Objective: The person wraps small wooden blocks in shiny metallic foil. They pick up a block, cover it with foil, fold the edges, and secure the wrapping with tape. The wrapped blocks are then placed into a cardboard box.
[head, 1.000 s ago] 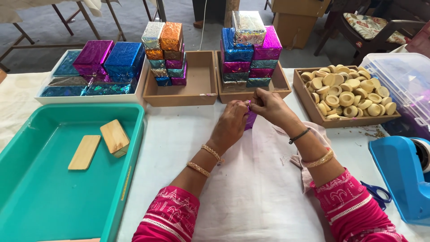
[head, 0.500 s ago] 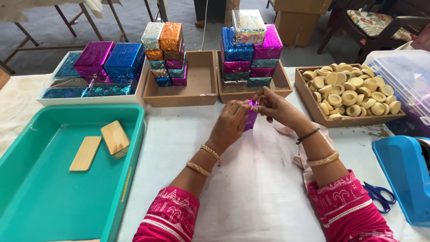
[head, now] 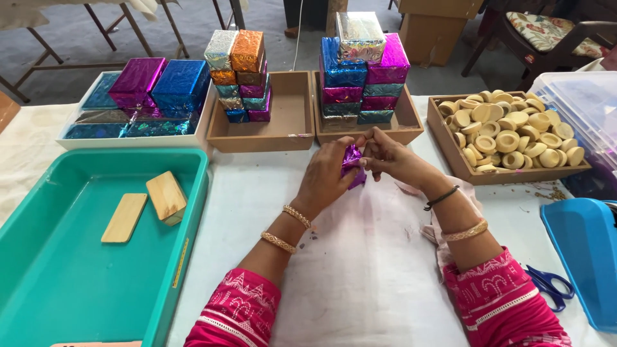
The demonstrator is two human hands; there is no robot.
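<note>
Here: hands [head: 360, 164] fold purple foil [head: 352, 159] | teal tray [head: 58, 283]: wooden blocks [head: 146, 205]

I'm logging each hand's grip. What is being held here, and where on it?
Both hands hold a small purple foil-wrapped piece: left hand cups its left side, right hand pinches its top edge.

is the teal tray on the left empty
No, the teal tray holds two flat wooden pieces, while both hands work on a purple foil-wrapped item over the table.
</note>
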